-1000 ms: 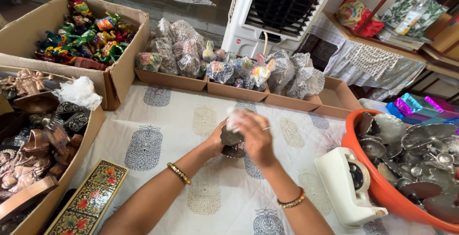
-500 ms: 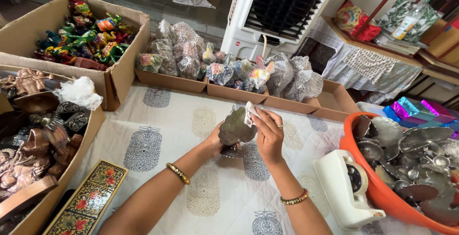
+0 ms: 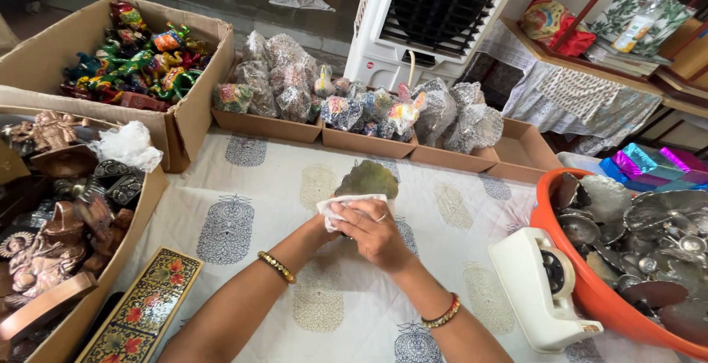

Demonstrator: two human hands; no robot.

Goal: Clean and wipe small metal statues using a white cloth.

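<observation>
From my remote seat the scene looks bright and evenly lit, soft daylight with no harsh spots. Shadows are faint: a pale one lies under the right hand [image 3: 372,230] on the printed tablecloth [image 3: 243,186]. Mild glare glints off the metal pieces in the orange tub [image 3: 582,289] at three o'clock and off the plastic-wrapped figures [image 3: 295,90] at twelve. Edges bow outward from the wide lens. Focus stays sharp; no motion blur.
</observation>
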